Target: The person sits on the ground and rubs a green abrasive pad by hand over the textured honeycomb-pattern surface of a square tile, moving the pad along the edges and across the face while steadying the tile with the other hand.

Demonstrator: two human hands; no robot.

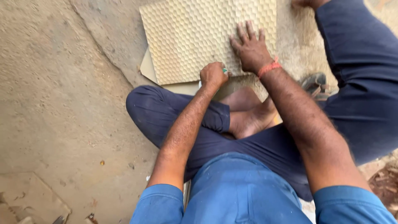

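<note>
A beige tile (190,37) with a raised honeycomb pattern lies on the sandy ground in front of my crossed legs. My right hand (250,47) presses flat on its near right part, fingers spread, an orange thread around the wrist. My left hand (213,74) is closed around a small green-tipped tool at the tile's near edge. Most of the tool is hidden inside the fist.
A second flat beige tile (147,66) pokes out from under the patterned one at its left corner. A sandal (314,83) lies by my right knee. Broken tile pieces (29,199) sit at the lower left on the dusty ground.
</note>
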